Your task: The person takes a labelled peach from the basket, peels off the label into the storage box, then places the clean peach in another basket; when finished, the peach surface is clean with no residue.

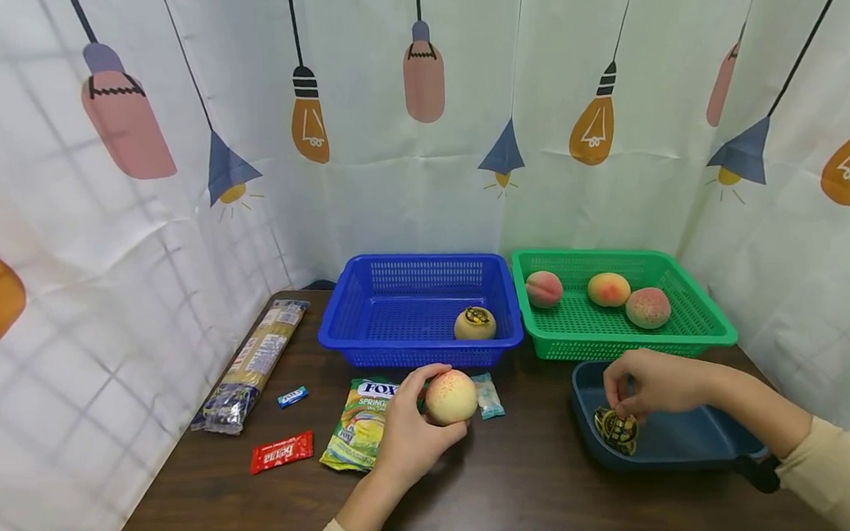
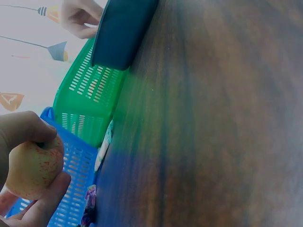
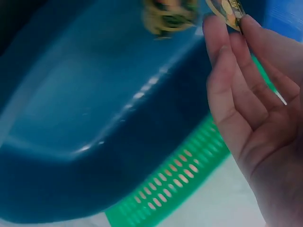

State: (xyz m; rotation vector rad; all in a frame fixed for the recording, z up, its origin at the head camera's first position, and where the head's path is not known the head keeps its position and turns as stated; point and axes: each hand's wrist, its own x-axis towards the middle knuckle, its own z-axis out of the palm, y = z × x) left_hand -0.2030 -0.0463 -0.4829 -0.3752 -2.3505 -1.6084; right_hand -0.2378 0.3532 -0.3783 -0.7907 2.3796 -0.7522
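Observation:
In the head view my left hand point(image 1: 410, 435) grips a pale yellow peach point(image 1: 451, 398), held above the table in front of the blue basket point(image 1: 420, 353). The same peach point(image 2: 35, 168) shows between thumb and fingers in the left wrist view. My right hand point(image 1: 663, 382) reaches into a dark blue tub point(image 1: 705, 453). Its thumb and fingertips pinch a black-and-gold sticker point(image 3: 229, 11). Another such sticker point(image 3: 170, 16) lies in the tub. Inside the blue basket sits a yellowish peach point(image 1: 474, 328) with a black-and-gold sticker on top.
A green basket point(image 1: 630, 346) at the back right holds three peaches. At the left are a long pasta packet point(image 1: 257, 363), a small blue candy point(image 1: 292, 396) and a red wrapped bar point(image 1: 281, 452). A Fox's bag point(image 1: 355, 431) and a pale blue packet point(image 1: 488, 396) lie near my left hand.

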